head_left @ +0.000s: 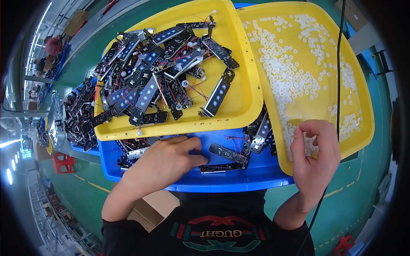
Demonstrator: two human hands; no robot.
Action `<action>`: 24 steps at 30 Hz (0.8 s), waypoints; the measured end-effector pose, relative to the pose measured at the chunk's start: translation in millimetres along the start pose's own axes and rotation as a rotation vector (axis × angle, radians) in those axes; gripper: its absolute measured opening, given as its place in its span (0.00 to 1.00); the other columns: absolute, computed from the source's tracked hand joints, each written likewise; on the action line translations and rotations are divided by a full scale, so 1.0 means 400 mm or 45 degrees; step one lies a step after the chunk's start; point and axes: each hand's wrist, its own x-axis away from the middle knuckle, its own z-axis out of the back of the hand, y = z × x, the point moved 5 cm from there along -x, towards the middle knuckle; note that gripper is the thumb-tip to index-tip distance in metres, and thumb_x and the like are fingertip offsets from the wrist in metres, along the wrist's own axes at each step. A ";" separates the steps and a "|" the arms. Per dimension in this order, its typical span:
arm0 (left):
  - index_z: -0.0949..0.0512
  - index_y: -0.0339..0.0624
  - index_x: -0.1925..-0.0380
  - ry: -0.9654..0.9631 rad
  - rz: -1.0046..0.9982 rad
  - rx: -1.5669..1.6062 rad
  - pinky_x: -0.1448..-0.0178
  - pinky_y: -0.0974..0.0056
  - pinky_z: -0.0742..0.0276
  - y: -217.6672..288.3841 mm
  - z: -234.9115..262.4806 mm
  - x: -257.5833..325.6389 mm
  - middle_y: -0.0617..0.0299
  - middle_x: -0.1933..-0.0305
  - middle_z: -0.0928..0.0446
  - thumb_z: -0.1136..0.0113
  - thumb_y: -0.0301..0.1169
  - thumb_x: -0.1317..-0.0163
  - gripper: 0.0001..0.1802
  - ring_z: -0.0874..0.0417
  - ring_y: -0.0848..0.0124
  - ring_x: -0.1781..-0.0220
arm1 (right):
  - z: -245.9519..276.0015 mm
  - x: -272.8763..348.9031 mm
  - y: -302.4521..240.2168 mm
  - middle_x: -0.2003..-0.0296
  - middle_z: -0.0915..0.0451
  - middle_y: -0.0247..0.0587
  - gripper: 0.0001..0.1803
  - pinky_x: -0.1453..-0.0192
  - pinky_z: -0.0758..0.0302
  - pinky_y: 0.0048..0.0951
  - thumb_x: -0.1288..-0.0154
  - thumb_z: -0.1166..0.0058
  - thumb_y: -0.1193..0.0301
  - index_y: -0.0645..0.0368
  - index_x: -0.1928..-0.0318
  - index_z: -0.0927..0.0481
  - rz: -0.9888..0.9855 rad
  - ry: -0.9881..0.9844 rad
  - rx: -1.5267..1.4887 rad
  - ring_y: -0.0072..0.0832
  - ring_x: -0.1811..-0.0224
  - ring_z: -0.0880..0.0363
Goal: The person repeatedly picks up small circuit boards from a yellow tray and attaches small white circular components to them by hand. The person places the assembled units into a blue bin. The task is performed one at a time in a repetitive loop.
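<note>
blue tray [239, 183]: six o'clock. yellow trays [244, 89]: eleven, two o'clock. left hand [168, 160], seven o'clock: curled, grip hidden. right hand [318, 155], four o'clock: fingertips nearly meeting, contents unclear. circuit boards [145, 94]: eleven o'clock tray. white rings [294, 83]: two o'clock tray.

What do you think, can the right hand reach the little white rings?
Probably yes: the right hand is over their yellow tray, loose white rings lie close by, and the black cable seems out of the way.
</note>
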 end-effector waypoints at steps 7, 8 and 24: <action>0.18 0.42 0.64 0.155 -0.046 0.233 0.58 0.62 0.20 0.006 0.025 0.010 0.61 0.59 0.20 0.36 0.21 0.51 0.12 0.17 0.63 0.59 | 0.053 0.025 -0.036 0.70 0.19 0.45 0.13 0.72 0.30 0.28 0.54 0.43 0.88 0.66 0.65 0.22 0.132 0.133 -0.403 0.34 0.74 0.24; 0.18 0.42 0.65 0.212 -0.016 0.333 0.59 0.62 0.20 0.004 0.037 0.019 0.60 0.60 0.19 0.36 0.20 0.52 0.12 0.17 0.63 0.61 | 0.059 0.025 -0.051 0.70 0.19 0.45 0.14 0.72 0.30 0.28 0.55 0.44 0.89 0.66 0.65 0.22 0.156 0.090 -0.483 0.34 0.75 0.24; 0.13 0.40 0.68 0.551 -0.224 0.931 0.68 0.69 0.22 0.067 0.075 0.082 0.57 0.67 0.19 0.36 0.17 0.56 0.13 0.17 0.69 0.69 | -0.033 0.027 -0.113 0.64 0.16 0.41 0.18 0.69 0.30 0.26 0.61 0.37 0.84 0.60 0.64 0.14 0.169 -0.138 -0.760 0.31 0.71 0.24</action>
